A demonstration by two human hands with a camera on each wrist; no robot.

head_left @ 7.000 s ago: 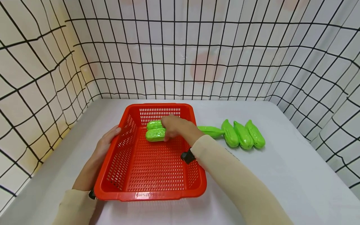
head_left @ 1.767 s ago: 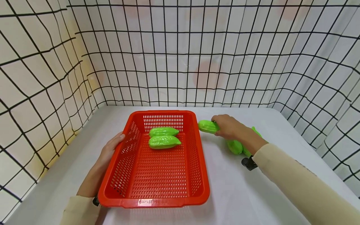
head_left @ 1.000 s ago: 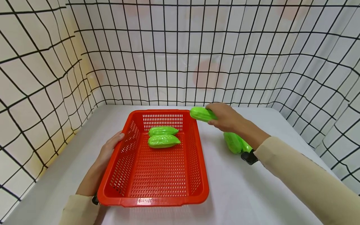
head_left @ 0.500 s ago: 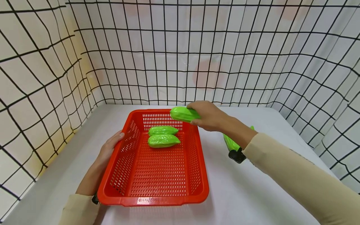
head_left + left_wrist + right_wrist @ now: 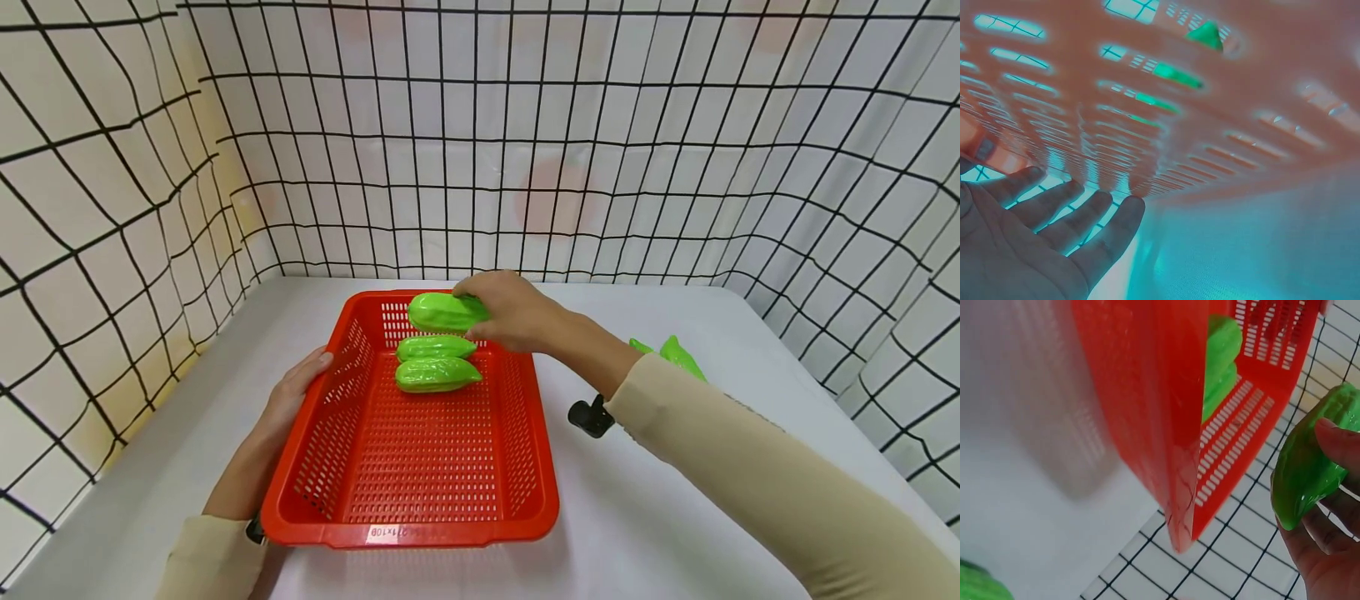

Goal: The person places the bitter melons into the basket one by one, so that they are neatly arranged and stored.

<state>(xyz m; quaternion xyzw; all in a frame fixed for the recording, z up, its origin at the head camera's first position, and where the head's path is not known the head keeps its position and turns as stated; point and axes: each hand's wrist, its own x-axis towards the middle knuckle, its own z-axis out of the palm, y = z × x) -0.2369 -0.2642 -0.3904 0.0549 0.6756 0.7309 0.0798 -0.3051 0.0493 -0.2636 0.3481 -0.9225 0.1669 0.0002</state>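
Black net [image 5: 480, 183] on the far side of both hands, white table [image 5: 600, 517] under everything. Red slotted basket [image 5: 412, 533] sits between the hands, most of it on the near side and left of the right hand. Left hand [image 5: 288, 396] is flat against the basket's outer left side, fingers out straight, no real grip. Right hand [image 5: 510, 312] has thumb and fingers curled round a green vegetable [image 5: 442, 312]; it's up in the air over the basket's far end, sticking out left of the hand. Risks from here, my read: glossy skin could slip if the grip is only near one end; too low a pass could clip the basket's far or right rim, as the hand is close to both; letting go high could make it bounce or roll onto the pair below. Basket could also skid if knocked, since the left hand only braces one side. Looks: held one is bright green, shiny, plump, lightly ridged, blunt at the left end, other end hidden by the hand. Two more vegetables [image 5: 437, 375] lie side by side on the basket floor, just nearside of the hand, pointed ends right. Smallest bits: two green tips [image 5: 681, 357] beyond the right forearm, bodies mostly hidden.
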